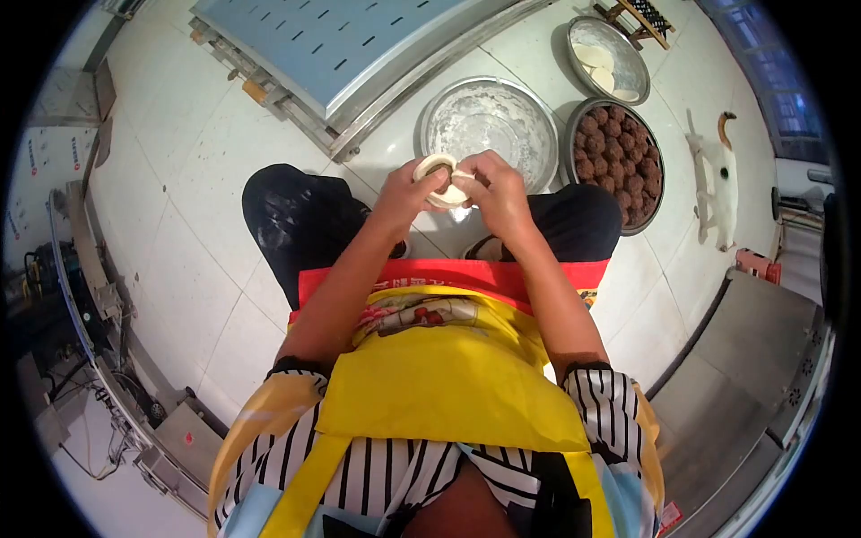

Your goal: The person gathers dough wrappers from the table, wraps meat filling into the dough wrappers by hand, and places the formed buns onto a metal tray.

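Observation:
My left hand (405, 195) holds a round white dough wrapper (448, 198) with its fingers curled round the edge. Inside the wrapper sits a dark brown ball of filling (445, 170), partly covered by my left thumb. My right hand (496, 191) pinches the wrapper's right edge between thumb and fingers. Both hands are above my knees, in front of a wide metal basin (489, 134) dusted with white flour. To the right of that basin, a round tray (662, 179) holds several brown filling balls (617, 152).
A metal bowl (642, 73) with pale dough rounds (594, 61) stands beyond the tray. A slotted blue-grey panel (332, 36) on a metal frame is ahead. A white animal (723, 179) with a brown tail is on the tiled floor at right. Metal equipment (735, 345) lines the right side.

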The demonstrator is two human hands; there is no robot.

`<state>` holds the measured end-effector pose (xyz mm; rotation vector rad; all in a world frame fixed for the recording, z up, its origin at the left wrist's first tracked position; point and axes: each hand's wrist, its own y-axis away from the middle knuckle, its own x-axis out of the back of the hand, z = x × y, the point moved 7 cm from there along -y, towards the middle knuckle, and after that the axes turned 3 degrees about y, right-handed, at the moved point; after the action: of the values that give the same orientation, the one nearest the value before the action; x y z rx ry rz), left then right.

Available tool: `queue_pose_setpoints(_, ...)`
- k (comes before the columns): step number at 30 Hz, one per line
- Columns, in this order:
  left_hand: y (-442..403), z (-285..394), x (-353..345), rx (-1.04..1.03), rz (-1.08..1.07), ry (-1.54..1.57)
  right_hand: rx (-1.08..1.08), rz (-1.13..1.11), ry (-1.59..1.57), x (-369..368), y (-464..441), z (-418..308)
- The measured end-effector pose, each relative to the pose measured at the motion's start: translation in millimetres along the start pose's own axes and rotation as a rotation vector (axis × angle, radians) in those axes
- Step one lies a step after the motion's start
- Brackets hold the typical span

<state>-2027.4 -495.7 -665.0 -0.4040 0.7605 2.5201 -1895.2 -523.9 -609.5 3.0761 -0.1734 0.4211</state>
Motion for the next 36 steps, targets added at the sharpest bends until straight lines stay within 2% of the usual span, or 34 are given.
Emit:
queue_pose_setpoints(2,1,6,-2,-0.024,-0.039,-0.094,0.018,-0.109,0.052,-5,0,-2)
queue_pose_setpoints(5,5,10,-3,0.025,-0.076,-0.191,0.102,-0.065,-0.065,-4,1,-5)
queue_pose_setpoints(9,-6,8,-2,0.146,-0.214,-0.428,0.045,-0.049,-0.063,-2,0,-1)
queue_pose_setpoints(12,3,12,-9,0.064,0.072,0.085,-0.079,0.082,-0.055,4,-7,3)
queue_pose_setpoints(14,4,1,-19,-0.016,0.120,0.266,-0.217,0.208,-0.142,4,-9,13)
queue_pose_setpoints(15,3,-4,-19,-0.056,0.145,0.361,-0.188,0.164,-0.102,2,-11,13)
queue_pose_setpoints(20,13,13,-16,-0.047,0.001,0.192,0.017,-0.040,0.041,-2,-9,8)
queue_pose_setpoints(23,14,20,-15,0.011,-0.049,0.092,0.049,-0.008,-0.104,0,-8,-7)
queue_pose_setpoints(26,18,24,-16,0.025,-0.082,-0.001,0.042,-0.085,-0.055,-5,-8,-9)
queue_pose_setpoints(28,22,31,-19,0.012,-0.088,-0.073,-0.028,-0.006,-0.078,4,-11,-14)
queue_pose_setpoints(30,14,26,-8,-0.338,-0.016,-0.154,-0.115,0.039,-0.138,5,-10,-13)
queue_pose_setpoints(32,0,11,-9,-0.362,0.028,0.419,-0.195,0.048,-0.230,0,-15,-10)
queue_pose_setpoints(36,-3,8,-3,-0.267,0.179,0.356,-0.034,-0.060,-0.111,-8,-13,-17)
